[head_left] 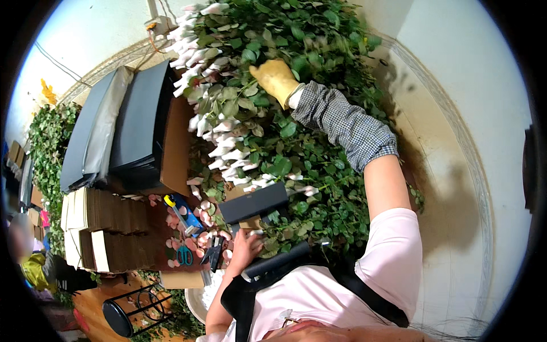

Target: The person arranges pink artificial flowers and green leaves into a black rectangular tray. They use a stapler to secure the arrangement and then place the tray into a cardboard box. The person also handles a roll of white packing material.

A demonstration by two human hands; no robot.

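Observation:
My right hand (272, 80), in a yellow glove below a checked sleeve, is deep in a large heap of leafy rose stems (305, 142), fingers closed on stems among the leaves. White-sleeved flower heads (225, 142) line the heap's left side. Lower down, my bare left hand (245, 248) rests just below a black board (256, 202), fingers curled on something I cannot make out, beside leaves and a small white piece. Teal-handled scissors (184, 255), a black tool (212, 253) and scattered pink petals (202, 239) lie to its left.
Stacked black sheets (134, 131), cardboard pieces (108, 228) and a blue tool (188, 216) are at left. A stool (118, 316) and white bin (194, 299) stand below. Another person (34, 265) is at far left, beside more foliage (51, 137). A wall (484, 102) curves along the right.

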